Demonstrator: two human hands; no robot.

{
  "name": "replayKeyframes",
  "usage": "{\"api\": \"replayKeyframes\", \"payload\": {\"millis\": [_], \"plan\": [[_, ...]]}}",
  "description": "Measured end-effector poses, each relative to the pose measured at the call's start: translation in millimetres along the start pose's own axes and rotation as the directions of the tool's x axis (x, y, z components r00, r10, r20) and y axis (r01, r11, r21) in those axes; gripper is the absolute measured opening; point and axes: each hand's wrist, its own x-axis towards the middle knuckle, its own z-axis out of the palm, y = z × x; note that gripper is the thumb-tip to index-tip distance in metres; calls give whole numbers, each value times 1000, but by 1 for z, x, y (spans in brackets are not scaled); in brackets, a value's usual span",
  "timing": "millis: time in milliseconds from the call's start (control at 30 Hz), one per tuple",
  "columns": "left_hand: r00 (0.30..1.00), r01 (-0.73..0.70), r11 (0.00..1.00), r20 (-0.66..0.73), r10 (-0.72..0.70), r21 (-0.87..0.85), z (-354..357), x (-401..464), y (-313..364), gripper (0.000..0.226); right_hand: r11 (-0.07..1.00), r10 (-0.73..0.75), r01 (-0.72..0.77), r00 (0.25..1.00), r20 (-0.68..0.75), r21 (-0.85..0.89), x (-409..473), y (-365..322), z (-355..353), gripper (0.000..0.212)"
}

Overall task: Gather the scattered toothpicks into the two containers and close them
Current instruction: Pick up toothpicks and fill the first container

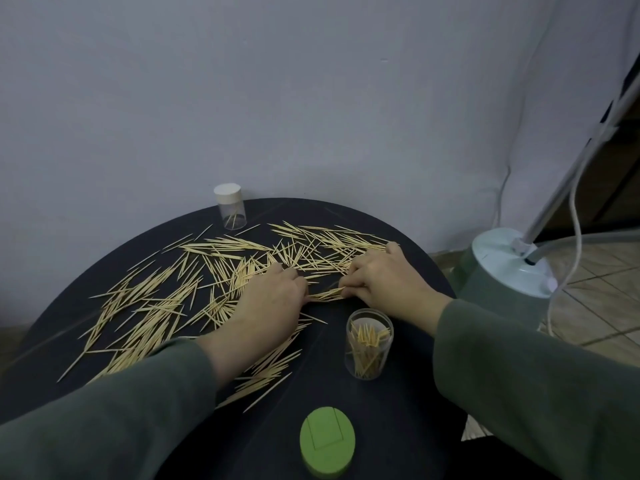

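A: What do we see of the hands?

B: Our left hand (268,299) lies palm down on the round black table (398,427), fingers curled, its fingertips closed on one end of a small bundle of toothpicks (325,294). Our right hand (381,277) pinches the other end, knuckles up, thumb lifted off to the far side.

A: And the arms?

B: Both come in from the near edge in grey-green sleeves (536,375) and meet at the table's middle, wrists low.

A: How does the bundle lie?

B: Flat on the table, long axis running left to right between the two hands.

A: The rest?

B: Scattered toothpicks (149,306) cover the left and far parts of the table, pointing every way. An open clear container (369,344) stands upright just near of our right hand, partly filled with toothpicks on end. A green lid (327,445) lies at the near edge. A second clear container with a white lid (231,211) stands at the far edge, a few picks inside.
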Motion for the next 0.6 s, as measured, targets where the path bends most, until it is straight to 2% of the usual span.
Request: {"api": "replayKeyframes", "payload": {"millis": [233, 367, 500, 600], "plan": [[991, 89, 986, -82, -101, -144, 2, -2, -4, 24, 993, 84, -77, 994, -69, 87, -6, 1, -5, 27], [980, 122, 959, -121, -157, -255, -1, -3, -4, 20, 967, 175, -148, 978, -117, 209, -8, 2, -5, 26], [967, 184, 898, -88, -238, -399, -3, -3, -2, 15, 940, 232, -192, 966, -117, 281, -9, 4, -6, 28], [956, 187, 807, -84, -280, -560, -7, -1, 0, 7, 916, 260, -198, 955, -140, 350, -10, 5, -8, 26]]}}
